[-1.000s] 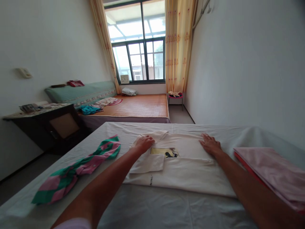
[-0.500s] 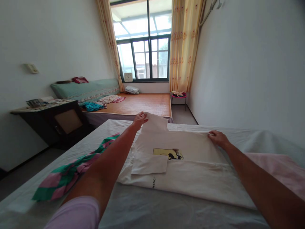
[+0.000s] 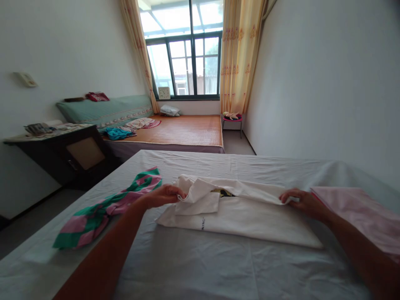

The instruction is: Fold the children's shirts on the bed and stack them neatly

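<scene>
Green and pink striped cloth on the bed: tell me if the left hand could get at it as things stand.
Probably yes. The green and pink striped cloth lies just beside the left hand on the pale bed sheet, with nothing between them; but that hand is gripping the folded white T-shirt and would have to let go.

left arm: bare, reaching forward from lower left, forearm angled inward
left hand (image 3: 164,195): knuckles up, fingers curled tight in a pinch
right arm: bare, reaching in from lower right, fairly straight
right hand (image 3: 301,201): palm down, fingers bent in a pinch
hands: well apart, level
</scene>
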`<state>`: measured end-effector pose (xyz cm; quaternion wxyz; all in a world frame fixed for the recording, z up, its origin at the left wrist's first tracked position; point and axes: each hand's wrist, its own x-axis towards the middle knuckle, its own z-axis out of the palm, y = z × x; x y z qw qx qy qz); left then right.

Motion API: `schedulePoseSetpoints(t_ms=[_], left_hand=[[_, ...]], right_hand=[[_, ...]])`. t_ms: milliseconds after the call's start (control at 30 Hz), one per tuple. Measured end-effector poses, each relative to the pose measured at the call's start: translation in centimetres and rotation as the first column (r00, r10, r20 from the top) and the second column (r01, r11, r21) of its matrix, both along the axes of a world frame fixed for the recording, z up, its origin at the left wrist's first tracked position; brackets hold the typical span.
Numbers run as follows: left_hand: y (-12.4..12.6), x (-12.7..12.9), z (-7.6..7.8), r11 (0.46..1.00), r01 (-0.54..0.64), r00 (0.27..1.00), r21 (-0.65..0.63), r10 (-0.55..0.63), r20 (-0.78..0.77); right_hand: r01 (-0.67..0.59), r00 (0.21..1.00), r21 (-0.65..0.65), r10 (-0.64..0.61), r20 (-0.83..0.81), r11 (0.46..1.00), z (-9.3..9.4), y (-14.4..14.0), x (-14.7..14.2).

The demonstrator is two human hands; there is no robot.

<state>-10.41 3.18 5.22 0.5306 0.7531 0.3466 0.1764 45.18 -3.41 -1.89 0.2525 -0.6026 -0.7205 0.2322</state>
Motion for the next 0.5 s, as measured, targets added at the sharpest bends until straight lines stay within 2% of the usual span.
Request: schedulePoseSetpoints(t_ms=[133, 233, 300, 367, 400, 433, 467, 500], left_hand=[[-0.3, -0.4, -1.1, 0.999, 0.046, 0.999, 0.022, -0.046, -0.008], [-0.5, -0.7, -0.7, 0.999, 0.049, 0.996, 0.015, -0.050, 0.076], [-0.8, -1.2, -0.2, 0.985, 0.172, 0.982, 0.002, -0.172, 0.078], [-0.9, -1.9, 0.3, 0.960, 0.279, 0.959, -0.031, -0.277, 0.059], [-0.8, -2.2, 0.3, 0.965, 0.260, 0.964, -0.038, -0.257, 0.067], [-0.5, -2.5, 0.2, 0.984, 0.176, 0.981, -0.032, -0.172, 0.089], [0.0, -2.6, -0.2, 0.999, 0.033, 0.992, -0.011, -0.031, 0.119], [0.6, -2.6, -0.7, 0.990, -0.136, 0.981, 0.023, 0.131, 0.145]], right_hand=[[0.039, 0.989, -0.022, -0.036, 0.144, 0.999, -0.4, -0.2, 0.4], [0.074, 0.945, -0.040, -0.057, 0.322, 0.996, 0.5, 0.2, 0.1], [0.108, 0.881, 0.008, -0.100, 0.463, 0.994, 1.5, 0.5, -1.3], [0.104, 0.841, 0.129, -0.157, 0.518, 0.986, 2.2, 0.9, -4.0], [0.066, 0.854, 0.186, -0.152, 0.498, 0.980, 2.5, 1.1, -5.7], [0.004, 0.883, 0.227, -0.110, 0.456, 0.974, 2.6, 1.4, -7.6], [-0.075, 0.916, 0.249, -0.031, 0.400, 0.966, 2.6, 1.7, -9.8], [-0.146, 0.940, 0.263, 0.051, 0.337, 0.954, 2.5, 2.0, -12.0]])
